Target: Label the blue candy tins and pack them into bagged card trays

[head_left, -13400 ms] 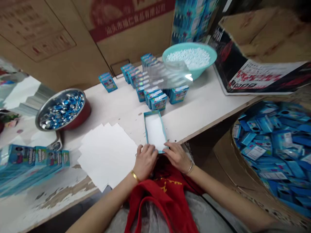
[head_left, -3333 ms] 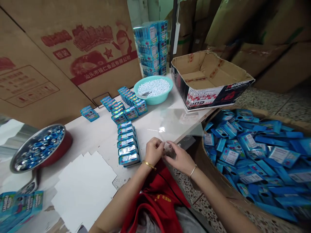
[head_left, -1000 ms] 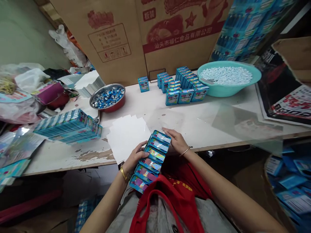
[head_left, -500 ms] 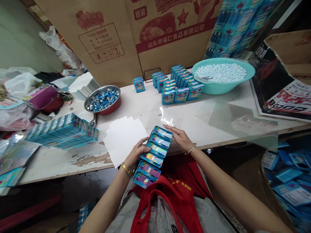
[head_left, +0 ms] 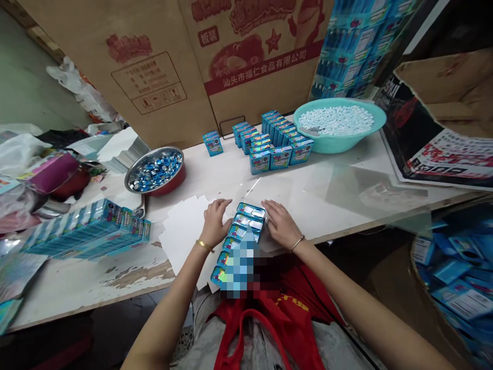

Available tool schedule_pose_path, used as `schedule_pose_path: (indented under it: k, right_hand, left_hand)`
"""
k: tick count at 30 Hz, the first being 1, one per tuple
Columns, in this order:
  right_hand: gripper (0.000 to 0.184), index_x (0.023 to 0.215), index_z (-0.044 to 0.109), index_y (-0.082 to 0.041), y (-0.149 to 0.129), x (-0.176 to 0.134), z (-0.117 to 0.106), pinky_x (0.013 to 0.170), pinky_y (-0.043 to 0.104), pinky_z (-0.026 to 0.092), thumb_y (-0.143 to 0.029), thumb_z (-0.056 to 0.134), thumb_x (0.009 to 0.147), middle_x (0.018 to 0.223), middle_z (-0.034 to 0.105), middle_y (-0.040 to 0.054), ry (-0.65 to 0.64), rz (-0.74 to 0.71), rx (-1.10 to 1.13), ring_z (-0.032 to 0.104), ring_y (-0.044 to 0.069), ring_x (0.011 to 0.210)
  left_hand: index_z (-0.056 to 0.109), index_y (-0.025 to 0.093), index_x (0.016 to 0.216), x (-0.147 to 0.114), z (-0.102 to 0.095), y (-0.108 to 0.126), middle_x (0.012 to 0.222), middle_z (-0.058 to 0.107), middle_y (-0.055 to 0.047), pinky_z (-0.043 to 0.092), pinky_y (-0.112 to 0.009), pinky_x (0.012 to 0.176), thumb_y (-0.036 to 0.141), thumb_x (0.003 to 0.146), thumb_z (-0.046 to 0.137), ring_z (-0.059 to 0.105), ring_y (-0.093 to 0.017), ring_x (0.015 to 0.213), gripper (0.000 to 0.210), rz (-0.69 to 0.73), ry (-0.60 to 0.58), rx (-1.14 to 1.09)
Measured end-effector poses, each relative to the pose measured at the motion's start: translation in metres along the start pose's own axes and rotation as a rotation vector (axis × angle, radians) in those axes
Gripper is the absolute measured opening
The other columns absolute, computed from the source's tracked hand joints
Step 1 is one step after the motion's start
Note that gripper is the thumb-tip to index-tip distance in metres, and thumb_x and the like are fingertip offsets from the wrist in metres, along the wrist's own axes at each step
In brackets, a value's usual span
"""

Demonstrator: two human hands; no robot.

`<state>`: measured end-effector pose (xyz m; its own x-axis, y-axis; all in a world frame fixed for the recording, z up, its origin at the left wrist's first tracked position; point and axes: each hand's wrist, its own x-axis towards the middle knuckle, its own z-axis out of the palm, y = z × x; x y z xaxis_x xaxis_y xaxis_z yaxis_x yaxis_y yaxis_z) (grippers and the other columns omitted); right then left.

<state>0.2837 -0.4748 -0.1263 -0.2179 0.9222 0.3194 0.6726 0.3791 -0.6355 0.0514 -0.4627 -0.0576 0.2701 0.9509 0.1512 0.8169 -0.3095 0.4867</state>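
Observation:
A row of several small blue tins (head_left: 248,220) with shiny printed faces lies on the table edge before me. Its near end is hidden by a pixelated patch. My left hand (head_left: 216,223) is at the row's left side, fingers stretched forward and thumb apart by the tins. At the right side is my right hand (head_left: 283,224), its fingers extended along the far tins' edge. Clear plastic film (head_left: 252,189) glints beyond the row. White card sheets (head_left: 179,231) lie fanned out under and beside my left hand.
Left stand a metal bowl (head_left: 181,177) of blue-and-silver pieces and stacked blue boxes (head_left: 80,231). Small blue boxes (head_left: 279,156) stand in rows at the back, beside a turquoise basin (head_left: 339,144) of white candies. Behind rises a large carton (head_left: 154,56). Blue packs (head_left: 462,288) fill a box at lower right.
My left hand has come off the tins' top to their left side, and its fingers have opened forward. My right hand has shifted slightly left. The row now lies nearer the white sheets.

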Motion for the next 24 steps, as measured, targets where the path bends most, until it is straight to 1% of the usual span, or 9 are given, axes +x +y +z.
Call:
schedule_pose_path:
  k: [2, 4, 6, 11, 13, 16, 18, 21, 24]
  right_hand:
    - [0.033, 0.115, 0.06, -0.013, -0.008, -0.003, -0.005, 0.091, 0.045, 0.043, -0.018, 0.046, 0.085, 0.113, 0.062, 0.0165, 0.069, 0.066, -0.167, 0.053, 0.029, 0.108]
    - [0.019, 0.093, 0.063, -0.016, -0.015, -0.002, -0.008, 0.078, 0.038, 0.042, -0.022, 0.045, 0.089, 0.09, 0.064, 0.0122, 0.101, 0.11, -0.258, 0.055, 0.026, 0.089]
    - [0.021, 0.082, 0.06, -0.018, -0.021, 0.001, -0.011, 0.071, 0.033, 0.039, -0.021, 0.041, 0.091, 0.079, 0.061, 0.0084, 0.146, 0.113, -0.273, 0.054, 0.022, 0.078]
    - [0.021, 0.078, 0.057, -0.02, -0.037, 0.006, -0.014, 0.066, 0.028, 0.036, -0.022, 0.041, 0.091, 0.077, 0.06, 0.0051, 0.276, 0.1, -0.182, 0.054, 0.017, 0.07]
    - [0.019, 0.076, 0.056, -0.02, -0.042, 0.005, -0.017, 0.065, 0.026, 0.037, -0.021, 0.043, 0.089, 0.076, 0.06, 0.0038, 0.276, 0.112, -0.132, 0.054, 0.016, 0.068]
    - [0.016, 0.073, 0.055, -0.021, -0.046, 0.006, -0.022, 0.063, 0.026, 0.037, -0.019, 0.046, 0.085, 0.074, 0.061, 0.0021, 0.239, 0.135, -0.094, 0.054, 0.015, 0.066]
    - [0.015, 0.071, 0.055, -0.021, -0.048, 0.008, -0.025, 0.062, 0.026, 0.036, -0.018, 0.047, 0.083, 0.073, 0.061, 0.0018, 0.212, 0.142, -0.119, 0.054, 0.015, 0.066]
    - [0.015, 0.071, 0.056, -0.02, -0.05, 0.011, -0.024, 0.061, 0.026, 0.035, -0.017, 0.047, 0.083, 0.073, 0.061, 0.0027, 0.21, 0.141, -0.184, 0.055, 0.016, 0.067]
    - [0.018, 0.076, 0.058, -0.02, -0.054, 0.009, -0.019, 0.06, 0.026, 0.035, -0.017, 0.044, 0.087, 0.079, 0.063, 0.0045, 0.24, 0.104, -0.25, 0.056, 0.016, 0.069]
  left_hand:
    - [0.052, 0.02, 0.129, 0.02, 0.01, -0.003, 0.126, 0.053, -0.014, 0.034, -0.043, 0.091, 0.023, 0.082, 0.057, 0.046, -0.03, 0.114, 0.047, 0.062, -0.06, 0.183]
    - [0.059, 0.019, 0.115, 0.036, 0.019, -0.003, 0.114, 0.059, -0.013, 0.034, -0.04, 0.085, 0.02, 0.084, 0.052, 0.049, -0.028, 0.105, 0.032, 0.105, -0.111, 0.293]
    - [0.063, 0.019, 0.098, 0.044, 0.023, -0.003, 0.098, 0.062, -0.011, 0.033, -0.038, 0.08, 0.02, 0.088, 0.046, 0.052, -0.025, 0.094, 0.019, 0.125, -0.099, 0.34]
    - [0.059, 0.019, 0.074, 0.041, 0.021, -0.003, 0.074, 0.061, -0.004, 0.033, -0.032, 0.074, 0.026, 0.088, 0.048, 0.053, -0.019, 0.076, 0.019, 0.114, 0.078, 0.187]
    - [0.057, 0.018, 0.068, 0.04, 0.019, -0.002, 0.067, 0.059, -0.001, 0.035, -0.029, 0.07, 0.024, 0.083, 0.05, 0.052, -0.015, 0.068, 0.018, 0.049, 0.07, 0.039]
    - [0.056, 0.018, 0.061, 0.044, 0.013, 0.0, 0.058, 0.056, 0.001, 0.034, -0.026, 0.06, 0.023, 0.078, 0.051, 0.05, -0.013, 0.06, 0.018, -0.106, -0.035, -0.108]
    - [0.057, 0.018, 0.059, 0.047, 0.007, 0.004, 0.058, 0.058, -0.001, 0.032, -0.027, 0.06, 0.023, 0.078, 0.052, 0.052, -0.015, 0.06, 0.021, -0.094, -0.068, -0.022]
    - [0.058, 0.017, 0.057, 0.048, -0.003, 0.008, 0.063, 0.062, -0.006, 0.032, -0.032, 0.066, 0.026, 0.083, 0.05, 0.056, -0.019, 0.067, 0.029, 0.095, -0.026, 0.245]
    - [0.058, 0.018, 0.059, 0.044, -0.008, 0.007, 0.064, 0.062, -0.008, 0.031, -0.033, 0.068, 0.027, 0.088, 0.045, 0.055, -0.019, 0.068, 0.034, 0.18, 0.005, 0.325]
